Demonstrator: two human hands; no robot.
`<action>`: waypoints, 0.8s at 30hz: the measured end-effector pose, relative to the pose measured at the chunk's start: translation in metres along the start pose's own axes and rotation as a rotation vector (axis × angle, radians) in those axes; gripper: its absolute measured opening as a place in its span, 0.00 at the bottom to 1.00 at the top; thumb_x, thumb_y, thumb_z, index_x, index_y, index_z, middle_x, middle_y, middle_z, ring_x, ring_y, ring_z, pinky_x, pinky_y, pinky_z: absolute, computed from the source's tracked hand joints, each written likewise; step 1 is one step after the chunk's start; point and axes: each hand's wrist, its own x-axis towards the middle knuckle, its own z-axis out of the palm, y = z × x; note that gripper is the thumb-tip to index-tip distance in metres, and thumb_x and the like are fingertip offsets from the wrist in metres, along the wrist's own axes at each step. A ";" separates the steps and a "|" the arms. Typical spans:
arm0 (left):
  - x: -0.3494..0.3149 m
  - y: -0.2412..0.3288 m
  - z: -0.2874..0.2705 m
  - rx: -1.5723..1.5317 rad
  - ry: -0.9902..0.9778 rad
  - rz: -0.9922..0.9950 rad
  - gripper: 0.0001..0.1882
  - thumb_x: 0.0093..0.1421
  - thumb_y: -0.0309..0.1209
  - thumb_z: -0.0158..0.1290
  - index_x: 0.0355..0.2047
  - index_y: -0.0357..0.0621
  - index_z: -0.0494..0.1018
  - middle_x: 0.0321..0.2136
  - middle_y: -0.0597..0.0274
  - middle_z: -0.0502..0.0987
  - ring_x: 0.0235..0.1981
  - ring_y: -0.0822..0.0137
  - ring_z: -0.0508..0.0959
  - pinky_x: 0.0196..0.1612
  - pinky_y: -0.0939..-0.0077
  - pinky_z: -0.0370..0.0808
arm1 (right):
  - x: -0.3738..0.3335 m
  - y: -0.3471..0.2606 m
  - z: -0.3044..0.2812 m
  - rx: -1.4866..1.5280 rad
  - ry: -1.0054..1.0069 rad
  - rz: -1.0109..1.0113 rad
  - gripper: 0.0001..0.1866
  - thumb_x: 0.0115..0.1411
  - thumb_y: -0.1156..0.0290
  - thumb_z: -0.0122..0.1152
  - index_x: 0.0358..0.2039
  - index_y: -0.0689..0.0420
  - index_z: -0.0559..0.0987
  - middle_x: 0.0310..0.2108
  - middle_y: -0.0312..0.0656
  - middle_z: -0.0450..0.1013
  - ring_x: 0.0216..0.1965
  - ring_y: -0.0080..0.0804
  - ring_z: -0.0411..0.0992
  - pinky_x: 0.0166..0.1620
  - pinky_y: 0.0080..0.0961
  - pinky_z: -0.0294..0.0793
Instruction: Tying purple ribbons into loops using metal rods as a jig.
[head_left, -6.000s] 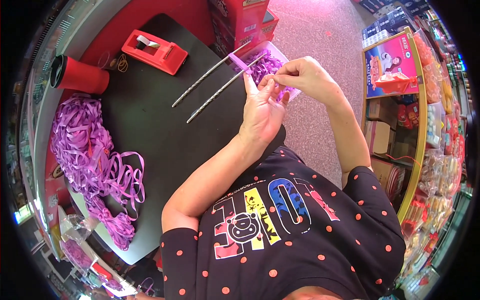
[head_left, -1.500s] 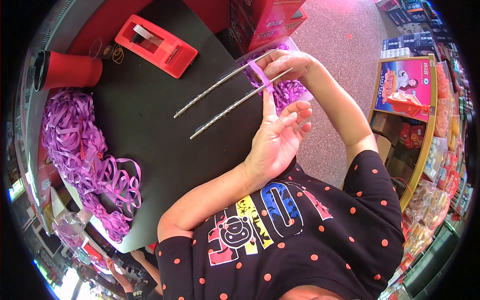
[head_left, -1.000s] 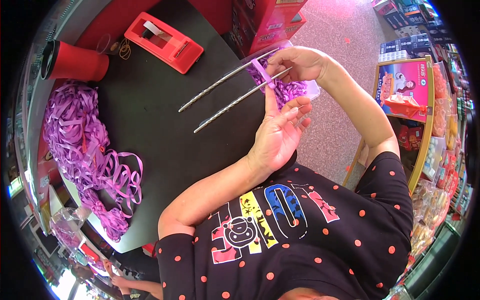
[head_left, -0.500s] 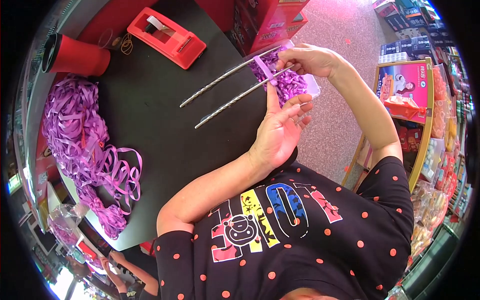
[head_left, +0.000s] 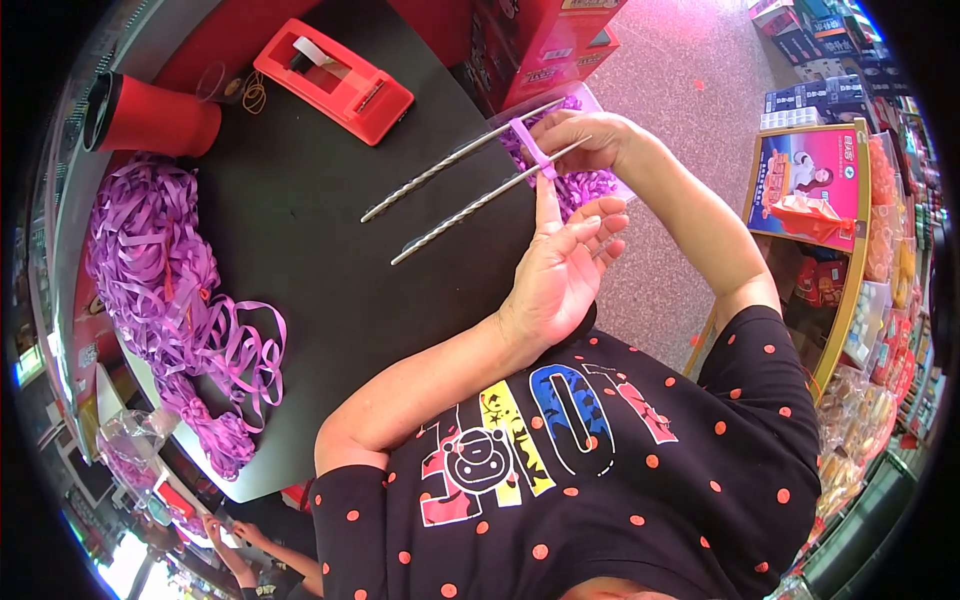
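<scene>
Two twisted silver metal rods (head_left: 470,185) jut out over the black round table (head_left: 300,260), pinched at their near ends by the right hand (head_left: 590,140), much as half a second ago. Its fingers also grip a purple ribbon strip (head_left: 533,148) looped across both rods. Below, the left hand (head_left: 560,275) has lifted slightly, fingers loosely spread, forefinger touching the ribbon.
</scene>
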 end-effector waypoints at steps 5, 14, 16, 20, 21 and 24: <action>0.000 0.000 0.000 -0.019 -0.004 -0.005 0.46 0.61 0.24 0.45 0.66 0.71 0.26 0.49 0.55 0.69 0.49 0.62 0.70 0.54 0.63 0.65 | 0.016 0.008 0.005 0.059 -0.266 -0.107 0.09 0.52 0.68 0.67 0.28 0.61 0.79 0.24 0.33 0.74 0.23 0.20 0.70 0.29 0.18 0.69; 0.001 0.002 0.002 -0.017 -0.009 -0.014 0.46 0.61 0.24 0.44 0.66 0.71 0.25 0.49 0.55 0.68 0.49 0.62 0.70 0.54 0.63 0.65 | 0.011 0.006 0.004 -0.174 -0.144 -0.181 0.15 0.52 0.68 0.65 0.38 0.61 0.77 0.29 0.36 0.74 0.30 0.18 0.70 0.31 0.17 0.69; 0.000 0.003 0.004 -0.025 0.006 -0.018 0.46 0.62 0.23 0.43 0.65 0.72 0.23 0.47 0.59 0.69 0.46 0.68 0.70 0.51 0.70 0.65 | -0.015 -0.011 0.010 -0.427 0.085 -0.167 0.13 0.52 0.67 0.63 0.36 0.62 0.77 0.27 0.34 0.72 0.29 0.19 0.69 0.32 0.19 0.70; 0.001 0.000 0.006 0.008 0.030 -0.031 0.47 0.61 0.23 0.43 0.65 0.72 0.23 0.47 0.59 0.69 0.47 0.68 0.70 0.50 0.70 0.64 | -0.059 -0.018 0.019 -0.839 0.588 -0.426 0.12 0.53 0.64 0.63 0.32 0.60 0.79 0.25 0.33 0.71 0.27 0.20 0.67 0.33 0.21 0.69; 0.001 -0.001 0.005 0.004 0.032 -0.026 0.46 0.61 0.23 0.44 0.66 0.73 0.26 0.48 0.58 0.68 0.48 0.65 0.69 0.52 0.66 0.64 | -0.065 -0.020 0.033 -0.843 0.584 -0.428 0.12 0.53 0.64 0.63 0.32 0.60 0.79 0.25 0.33 0.71 0.27 0.20 0.67 0.33 0.21 0.69; -0.001 0.000 -0.002 0.014 0.023 -0.008 0.44 0.60 0.23 0.44 0.66 0.72 0.31 0.51 0.59 0.67 0.51 0.63 0.68 0.54 0.62 0.63 | -0.071 -0.021 0.091 -1.067 0.829 -0.633 0.13 0.50 0.62 0.65 0.28 0.59 0.79 0.27 0.36 0.72 0.29 0.27 0.70 0.36 0.25 0.69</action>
